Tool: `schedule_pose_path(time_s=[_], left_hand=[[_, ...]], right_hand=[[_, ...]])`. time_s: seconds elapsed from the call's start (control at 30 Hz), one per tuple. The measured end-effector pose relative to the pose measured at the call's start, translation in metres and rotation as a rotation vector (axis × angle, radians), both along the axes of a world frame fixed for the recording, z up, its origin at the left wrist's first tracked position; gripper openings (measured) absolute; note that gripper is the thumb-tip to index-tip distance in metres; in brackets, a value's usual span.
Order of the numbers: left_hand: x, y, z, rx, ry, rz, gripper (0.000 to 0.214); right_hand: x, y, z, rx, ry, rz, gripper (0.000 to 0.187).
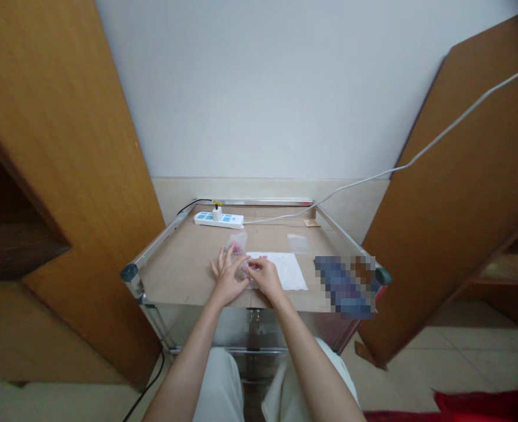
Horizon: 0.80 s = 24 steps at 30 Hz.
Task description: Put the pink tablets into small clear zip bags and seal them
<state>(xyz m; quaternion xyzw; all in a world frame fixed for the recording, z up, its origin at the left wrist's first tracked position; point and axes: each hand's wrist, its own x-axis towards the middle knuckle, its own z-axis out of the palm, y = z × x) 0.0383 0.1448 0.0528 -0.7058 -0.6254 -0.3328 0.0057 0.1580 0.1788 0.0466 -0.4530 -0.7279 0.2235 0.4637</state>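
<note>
A small clear plastic bag (244, 268) is between my two hands, over the left edge of a white sheet of paper (290, 272). My left hand (229, 281) has its thumb and index finger at the bag, with the other fingers fanned out to the left. My right hand (265, 276) pinches the bag's right side with its fingertips; the exact grip is partly hidden. Just beyond my left fingers lies another clear bag (238, 240) with small pink pieces inside. A few pink bits (263, 257) show at the paper's top edge, behind my right hand.
A flat clear bag (298, 243) lies behind the paper. At the back left of the table (171, 266) sits a white power strip (228, 220) with a plug; its white cord (342, 187) runs right. A blurred-out dark item (342, 287) lies right. Wooden cabinets flank both sides.
</note>
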Motion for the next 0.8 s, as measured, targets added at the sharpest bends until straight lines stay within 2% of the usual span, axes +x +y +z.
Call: schedule_pose_path(time_s=[0.3,0.53,0.8], left_hand=[[-0.001,0.001,0.002,-0.053,-0.063,-0.098,0.046],[-0.001,0.003,0.000,-0.006,-0.117,-0.070,0.039],[-0.003,0.004,0.000,-0.012,-0.186,-0.120,0.036]], right_hand=[[0.001,-0.001,-0.001,-0.003,-0.025,-0.007,0.019],[0.005,-0.001,0.004,0.006,0.124,0.067,0.020],[0.014,0.004,0.009,-0.054,0.242,0.088,0.030]])
